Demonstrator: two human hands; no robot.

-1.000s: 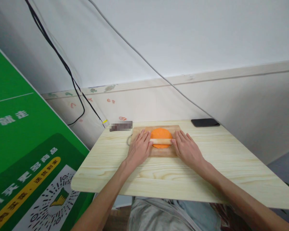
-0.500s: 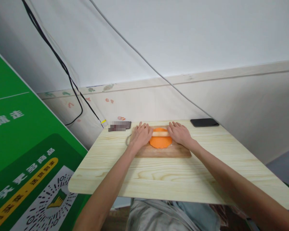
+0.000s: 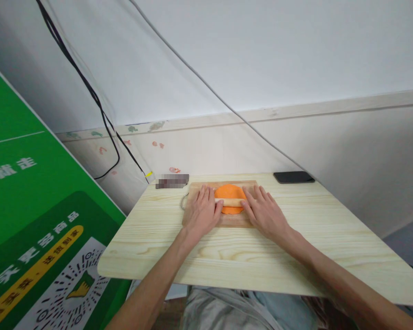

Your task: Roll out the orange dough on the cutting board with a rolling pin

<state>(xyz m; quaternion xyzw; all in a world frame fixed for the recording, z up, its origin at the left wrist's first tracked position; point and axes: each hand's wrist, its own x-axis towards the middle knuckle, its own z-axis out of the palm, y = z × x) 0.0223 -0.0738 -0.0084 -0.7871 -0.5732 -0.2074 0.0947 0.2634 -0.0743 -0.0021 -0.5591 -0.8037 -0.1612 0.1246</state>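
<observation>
A pale wooden rolling pin [image 3: 230,202] lies crosswise on a flat, roundish sheet of orange dough [image 3: 229,191]. Under the dough is a wooden cutting board [image 3: 201,184] with a metal loop handle at its left. My left hand [image 3: 203,208] is on the pin's left end, fingers stretched forward and thumb along the pin. On the right end, my right hand [image 3: 265,211] holds it the same way, palm down, with its thumb near the dough. Both ends of the pin are hidden under my hands.
The board sits on a light wood-grain table [image 3: 227,261] against a white wall. A dark phone [image 3: 293,177] lies at the back right and a blurred-out dark item [image 3: 172,181] at the back left. Black cables [image 3: 99,105] hang on the left, beside a green printed panel [image 3: 37,192].
The rolling pin has come toward me over the dough, from its far part to nearer its middle. Both hands have moved back with it, and more dough shows beyond the pin.
</observation>
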